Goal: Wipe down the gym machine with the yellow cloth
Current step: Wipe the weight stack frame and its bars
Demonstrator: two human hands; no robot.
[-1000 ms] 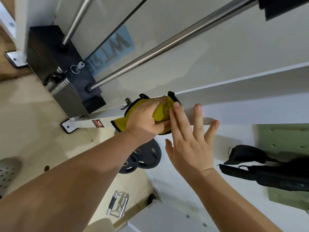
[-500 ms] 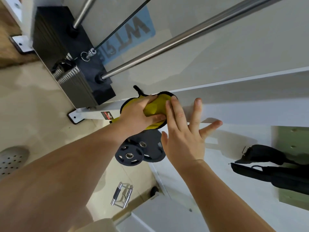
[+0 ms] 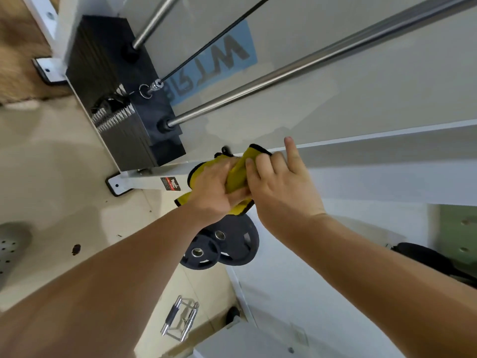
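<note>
Both hands sit at the gym machine point(image 3: 149, 180) frame: my left hand point(image 3: 215, 188) grips the bunched yellow cloth point(image 3: 238, 174) against it; my right hand point(image 3: 280, 188) pinches the cloth, one finger straight.

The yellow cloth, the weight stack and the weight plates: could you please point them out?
yellow cloth point(image 3: 237, 174): head view, bunched middle fold.
weight stack point(image 3: 103, 73): head view, dark side face.
weight plates point(image 3: 245, 250): head view, right plate's face.

The yellow cloth point(image 3: 238, 173) is mostly covered, the black strap point(image 3: 426, 257) cropped.
</note>
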